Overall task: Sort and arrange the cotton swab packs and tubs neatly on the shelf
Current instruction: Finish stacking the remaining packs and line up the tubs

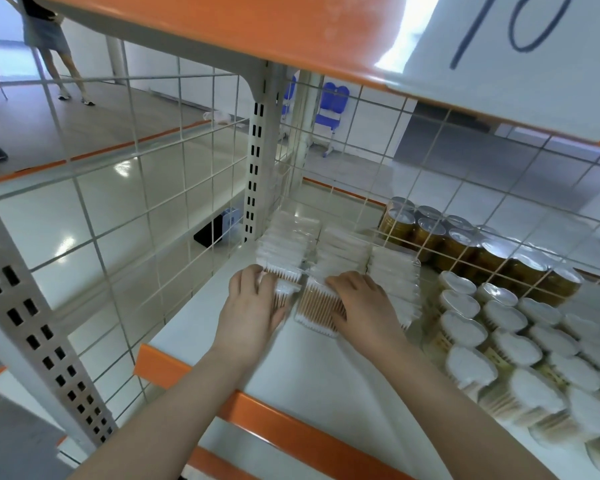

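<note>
The flat clear plastic pack of wooden-stemmed cotton swabs lay near the middle of the white shelf board, just in front of three rows of similar clear swab packs stacked toward the back. The right hand rested on its right half with fingers bent over the top, apparently holding it; the left hand, at nine o'clock from it, lay over a smaller clear swab pack, fingers curled on its far edge, though motion blur hid the exact grip. The step in hand looked like feeding loose packs into the rows; the next move probably called for sliding each pack toward twelve o'clock and squaring it against its row's front. At three o'clock stood ranks of round white-lidded swab tubs, close beside the rightmost row, so a careless sweep of the right arm might knock them. Beyond a white wire grid panel, at one o'clock, sat gold cans with silver lids. An orange-edged upper shelf hung overhead, limiting lift. A person's legs stood far off at eleven o'clock.
</note>
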`<move>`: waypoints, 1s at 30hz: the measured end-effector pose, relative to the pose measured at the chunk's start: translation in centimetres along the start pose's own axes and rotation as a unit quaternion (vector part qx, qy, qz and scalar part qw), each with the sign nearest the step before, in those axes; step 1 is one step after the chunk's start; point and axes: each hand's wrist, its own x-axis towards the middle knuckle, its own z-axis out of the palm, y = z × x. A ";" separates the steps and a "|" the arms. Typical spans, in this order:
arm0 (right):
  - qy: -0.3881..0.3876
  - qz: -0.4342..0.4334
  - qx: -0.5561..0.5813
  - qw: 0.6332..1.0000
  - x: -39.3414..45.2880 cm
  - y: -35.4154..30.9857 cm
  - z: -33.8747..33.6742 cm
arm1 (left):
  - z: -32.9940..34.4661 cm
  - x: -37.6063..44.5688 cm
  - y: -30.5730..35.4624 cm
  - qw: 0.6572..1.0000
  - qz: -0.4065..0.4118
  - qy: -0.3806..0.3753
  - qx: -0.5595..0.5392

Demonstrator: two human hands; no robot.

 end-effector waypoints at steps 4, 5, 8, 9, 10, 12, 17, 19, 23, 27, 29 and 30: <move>0.001 0.001 -0.002 1.000 0.0 -0.1 0.0 | 0.4 0.7 -0.1 0.999 0.018 0.026 0.012; 0.001 0.002 -0.002 1.000 0.0 -0.2 0.0 | 0.5 0.8 -0.2 0.999 0.022 0.031 0.015; -0.003 0.002 -0.006 1.000 0.1 -0.3 0.0 | 0.8 1.1 -0.3 0.999 0.031 0.033 0.026; -0.003 0.002 -0.007 1.000 0.1 -0.3 0.0 | 0.8 1.1 -0.3 0.999 0.031 0.027 0.031; -0.002 0.002 -0.006 1.000 0.1 -0.3 0.0 | 0.7 1.1 -0.3 0.998 0.032 0.019 0.041; 0.003 0.005 -0.001 1.000 0.0 -0.3 -0.1 | 0.5 1.0 -0.3 0.997 0.032 0.000 0.065; 0.012 0.015 0.009 1.000 -0.4 -0.2 -0.2 | 0.0 0.7 -0.5 0.996 0.039 -0.021 0.080; 0.016 0.018 0.014 1.000 -0.6 -0.3 -0.5 | -0.1 0.6 -0.6 0.996 0.039 -0.015 0.083; 0.023 0.022 0.022 0.999 -1.1 -0.5 -1.3 | -0.8 0.0 -0.7 0.996 0.036 0.008 0.086; 0.045 0.021 0.034 0.998 -2.0 -0.5 -1.8 | -1.9 -0.9 -0.6 0.996 0.041 0.030 0.078; 0.056 0.022 0.047 0.997 -2.6 -0.5 -1.9 | -2.4 -1.4 -0.3 0.995 0.043 0.021 0.084; 0.060 0.023 0.055 0.996 -3.0 -0.5 -2.0 | -2.6 -1.7 -0.1 0.995 0.042 0.014 0.085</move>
